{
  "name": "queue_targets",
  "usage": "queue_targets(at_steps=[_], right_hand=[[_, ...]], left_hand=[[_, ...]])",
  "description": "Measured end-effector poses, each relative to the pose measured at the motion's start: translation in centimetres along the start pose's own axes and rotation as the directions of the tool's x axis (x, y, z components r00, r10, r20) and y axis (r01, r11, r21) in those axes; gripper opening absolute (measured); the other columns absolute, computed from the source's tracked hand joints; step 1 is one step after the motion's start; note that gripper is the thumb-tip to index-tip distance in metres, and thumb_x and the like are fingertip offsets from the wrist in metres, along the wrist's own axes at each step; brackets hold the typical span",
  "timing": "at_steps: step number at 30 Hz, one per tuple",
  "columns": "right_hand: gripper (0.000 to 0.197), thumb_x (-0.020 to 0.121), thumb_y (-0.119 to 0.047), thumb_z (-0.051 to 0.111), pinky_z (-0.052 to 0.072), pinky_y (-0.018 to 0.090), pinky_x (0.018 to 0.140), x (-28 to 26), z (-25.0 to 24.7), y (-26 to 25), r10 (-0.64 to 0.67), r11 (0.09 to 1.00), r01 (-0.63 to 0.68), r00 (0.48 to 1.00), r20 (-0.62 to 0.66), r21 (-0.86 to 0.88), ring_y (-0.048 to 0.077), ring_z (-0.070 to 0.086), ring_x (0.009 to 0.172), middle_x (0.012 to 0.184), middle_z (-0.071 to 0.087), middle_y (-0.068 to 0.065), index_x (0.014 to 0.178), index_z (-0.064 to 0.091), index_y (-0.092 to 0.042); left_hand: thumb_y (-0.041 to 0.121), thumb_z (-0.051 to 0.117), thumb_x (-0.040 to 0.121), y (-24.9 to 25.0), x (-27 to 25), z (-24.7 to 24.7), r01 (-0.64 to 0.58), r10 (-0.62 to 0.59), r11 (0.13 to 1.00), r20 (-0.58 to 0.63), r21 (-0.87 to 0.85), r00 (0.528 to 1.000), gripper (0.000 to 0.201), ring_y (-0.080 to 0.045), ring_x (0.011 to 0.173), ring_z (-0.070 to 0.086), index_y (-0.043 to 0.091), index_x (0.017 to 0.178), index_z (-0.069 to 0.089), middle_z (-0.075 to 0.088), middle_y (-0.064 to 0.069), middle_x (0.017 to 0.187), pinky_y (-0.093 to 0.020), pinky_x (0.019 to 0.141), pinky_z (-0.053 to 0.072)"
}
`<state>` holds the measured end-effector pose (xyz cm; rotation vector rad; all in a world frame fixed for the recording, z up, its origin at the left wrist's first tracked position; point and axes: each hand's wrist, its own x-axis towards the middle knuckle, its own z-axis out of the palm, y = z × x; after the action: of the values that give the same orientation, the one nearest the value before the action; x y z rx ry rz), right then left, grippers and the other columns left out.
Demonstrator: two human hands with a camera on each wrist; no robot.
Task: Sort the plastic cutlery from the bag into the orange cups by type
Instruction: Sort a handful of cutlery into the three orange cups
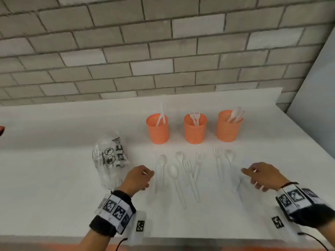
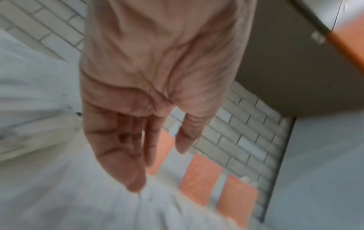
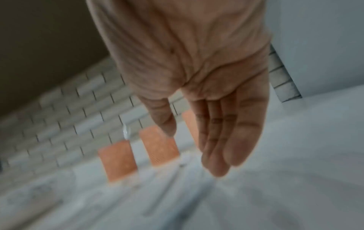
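Note:
Three orange mesh cups stand in a row: the left cup (image 1: 157, 130) holds knives, the middle cup (image 1: 195, 131) forks, the right cup (image 1: 228, 128) spoons. In front of them white cutlery lies loose on the white table (image 1: 54, 178): a spoon (image 1: 173, 172), a fork (image 1: 199, 157) and several more. The crumpled clear bag (image 1: 110, 160) lies to the left. My left hand (image 1: 145, 178) hovers between the bag and the spoons, empty, its fingers (image 2: 122, 155) relaxed. My right hand (image 1: 253, 178) hovers right of the cutlery, empty, with straight fingers (image 3: 226, 140).
A grey brick wall (image 1: 163, 51) runs behind the table. A pale panel (image 1: 317, 78) closes off the right side. The table's front edge (image 1: 181, 240) is near my wrists. Something red (image 1: 1, 130) shows at the far left edge.

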<state>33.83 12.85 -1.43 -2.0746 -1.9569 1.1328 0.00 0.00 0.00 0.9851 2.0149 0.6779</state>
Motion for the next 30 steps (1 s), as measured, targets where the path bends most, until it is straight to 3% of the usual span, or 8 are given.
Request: queue_targets(at_steps=[4,8,11,15,20,22,25,30], right_hand=[[0.059,0.081,-0.069,0.044,0.041,0.025,0.056,2.3,1.0,-1.7,0.071,0.932,-0.080,0.997,-0.039,-0.352,0.023,0.059,0.071,0.064,0.056,0.002,0.076,0.051,-0.010],[0.079,0.073,-0.074,0.052,0.042,0.025,0.074,3.5,2.3,-2.4,0.049,0.902,-0.082,0.995,-0.087,-0.424,0.023,0.059,0.104,0.113,0.062,0.008,0.117,0.052,-0.008],[0.072,0.078,-0.061,0.058,0.043,0.027,0.081,4.1,2.5,-2.6,0.042,0.906,-0.069,0.996,-0.074,-0.418,0.024,0.056,0.113,0.124,0.057,0.010,0.122,0.046,-0.005],[0.038,0.084,-0.048,0.059,0.037,0.020,0.056,5.1,2.2,-1.7,0.031,0.932,-0.035,0.999,-0.017,-0.362,0.027,0.062,0.101,0.108,0.065,0.015,0.079,0.047,-0.012],[0.043,0.086,-0.040,0.060,0.041,0.025,0.064,5.4,1.9,-1.4,0.002,0.954,-0.024,0.997,-0.073,-0.298,0.028,0.063,0.093,0.088,0.060,0.014,0.060,0.036,-0.015],[0.035,0.089,-0.039,0.056,0.041,0.026,0.066,5.3,2.1,-2.2,-0.015,0.954,-0.007,0.997,-0.072,-0.300,0.029,0.062,0.097,0.098,0.064,0.015,0.071,0.045,-0.010],[0.044,0.095,-0.042,0.043,0.044,0.030,0.082,4.8,3.1,-3.9,-0.034,0.949,0.011,0.997,-0.068,-0.315,0.029,0.058,0.109,0.120,0.058,0.016,0.113,0.051,-0.003],[0.073,0.088,-0.064,0.035,0.042,0.033,0.091,3.8,6.2,-6.8,-0.095,0.932,0.063,0.993,-0.075,-0.358,0.029,0.051,0.116,0.130,0.046,0.016,0.126,0.043,-0.002]], left_hand=[[0.039,0.050,0.091,0.8,4.7,1.0,0.109,-0.067,0.929,-0.129,0.355,0.989,0.045,-0.028,0.083,0.062,0.000,0.114,0.050,0.063,-0.015,0.103,-0.035,0.079,0.052],[0.046,0.055,0.085,0.4,6.9,2.6,0.159,-0.103,0.837,-0.134,0.523,0.986,0.064,-0.032,0.115,0.054,-0.001,0.127,0.041,0.051,-0.018,0.127,-0.037,0.096,0.046],[0.040,0.060,0.084,0.3,7.8,3.4,0.150,-0.098,0.824,-0.124,0.546,0.987,0.061,-0.031,0.112,0.056,0.000,0.124,0.040,0.053,-0.017,0.124,-0.035,0.092,0.047],[0.024,0.056,0.088,0.1,7.6,3.5,0.109,-0.075,0.833,-0.086,0.543,0.994,0.035,-0.030,0.100,0.063,0.000,0.111,0.046,0.061,-0.015,0.113,-0.029,0.075,0.047],[0.019,0.059,0.086,-0.5,6.6,3.9,0.064,-0.062,0.821,-0.022,0.568,0.998,0.019,-0.029,0.097,0.064,0.005,0.094,0.049,0.065,-0.014,0.104,-0.027,0.070,0.046],[0.018,0.060,0.083,-0.5,6.5,4.3,0.075,-0.088,0.844,-0.001,0.530,0.996,0.022,-0.029,0.096,0.065,0.003,0.096,0.050,0.064,-0.012,0.096,-0.028,0.074,0.050],[0.015,0.062,0.081,0.5,6.5,5.4,0.083,-0.105,0.892,0.025,0.444,0.994,0.034,-0.032,0.094,0.066,0.000,0.108,0.047,0.066,-0.016,0.103,-0.037,0.083,0.056],[0.008,0.053,0.085,3.7,6.5,8.2,0.032,-0.078,0.904,0.091,0.427,0.993,0.037,-0.033,0.094,0.067,0.001,0.118,0.039,0.061,-0.017,0.114,-0.038,0.078,0.058]])
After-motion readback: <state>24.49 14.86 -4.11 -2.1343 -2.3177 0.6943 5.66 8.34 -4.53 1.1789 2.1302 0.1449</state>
